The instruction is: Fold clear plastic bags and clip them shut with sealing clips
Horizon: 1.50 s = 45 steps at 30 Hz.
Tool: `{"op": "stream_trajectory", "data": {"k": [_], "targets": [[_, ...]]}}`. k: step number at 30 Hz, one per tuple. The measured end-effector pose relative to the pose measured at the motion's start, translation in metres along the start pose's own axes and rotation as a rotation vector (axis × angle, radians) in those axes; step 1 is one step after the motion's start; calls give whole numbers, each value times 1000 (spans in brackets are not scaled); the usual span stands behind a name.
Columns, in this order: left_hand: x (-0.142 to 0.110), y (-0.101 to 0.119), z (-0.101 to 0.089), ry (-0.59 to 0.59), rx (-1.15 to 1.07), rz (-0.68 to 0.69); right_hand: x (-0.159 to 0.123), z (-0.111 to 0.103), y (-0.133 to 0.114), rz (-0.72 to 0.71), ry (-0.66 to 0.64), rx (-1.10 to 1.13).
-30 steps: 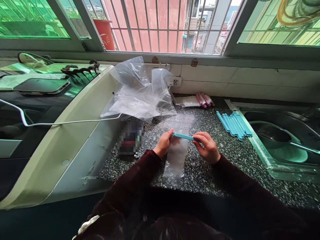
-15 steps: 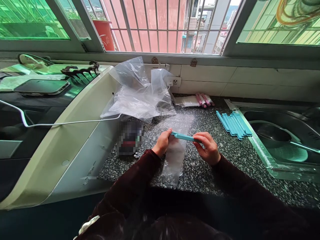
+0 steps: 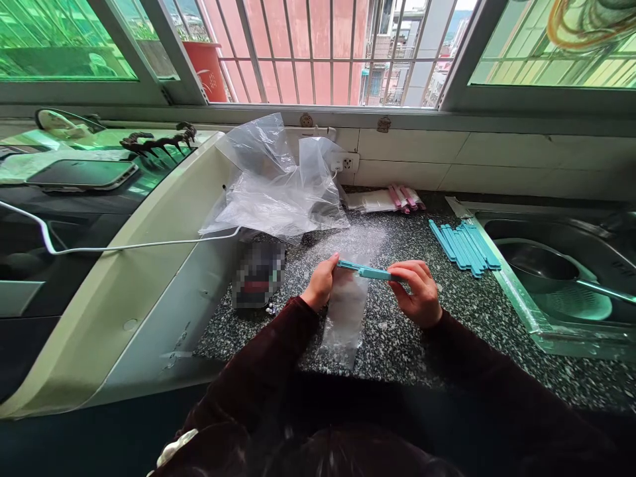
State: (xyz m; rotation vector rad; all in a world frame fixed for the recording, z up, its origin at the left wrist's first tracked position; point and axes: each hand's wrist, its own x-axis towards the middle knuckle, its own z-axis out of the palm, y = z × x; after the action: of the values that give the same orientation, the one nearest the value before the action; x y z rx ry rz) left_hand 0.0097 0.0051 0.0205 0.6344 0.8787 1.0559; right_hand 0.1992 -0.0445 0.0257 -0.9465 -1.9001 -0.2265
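Note:
A small clear plastic bag hangs down over the counter, its upper end at a light-blue bag sealing clip. My left hand pinches the clip's thinner left end together with the bag's top corner. My right hand has thumb and fingers closed on the clip's thicker right part. That thicker part overlaps the thin strip only partway, leaving the strip bare toward my left hand. Parts of the clip are hidden under the fingers of both hands.
Several blue clips lie beside the sink at right, where a pan sits. Behind my hands are a large crumpled plastic bag and a packet with pink clips. A blurred dark object is at left.
My right hand has moved slightly right, and the clip's thicker part has slid right along the thin strip, baring more of it. My left hand has shifted slightly left.

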Motion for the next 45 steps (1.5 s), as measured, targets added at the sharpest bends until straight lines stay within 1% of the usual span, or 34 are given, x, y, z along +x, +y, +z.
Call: {"op": "stream_trajectory", "data": {"k": [5,11,19,22,27,33,40,45], "targets": [[3,-2,-2,7,12,45,1,-3,0,-13,33,18],[3,0,-2,10,-7,36,3,-5,1,-32,73,-18],[1,2,-1,15,-72,32,5,-9,4,-57,115,5],[2,2,-2,5,-92,54,6,-11,4,-53,137,-6],[3,4,-2,27,-131,47,8,-14,5,-46,166,-30],[4,4,-2,45,-159,72,8,-16,8,-51,191,-45],[3,7,-1,72,-179,41,5,-17,11,-20,210,-64],[2,10,1,85,-233,34,1,-16,16,-15,230,-27]]}}
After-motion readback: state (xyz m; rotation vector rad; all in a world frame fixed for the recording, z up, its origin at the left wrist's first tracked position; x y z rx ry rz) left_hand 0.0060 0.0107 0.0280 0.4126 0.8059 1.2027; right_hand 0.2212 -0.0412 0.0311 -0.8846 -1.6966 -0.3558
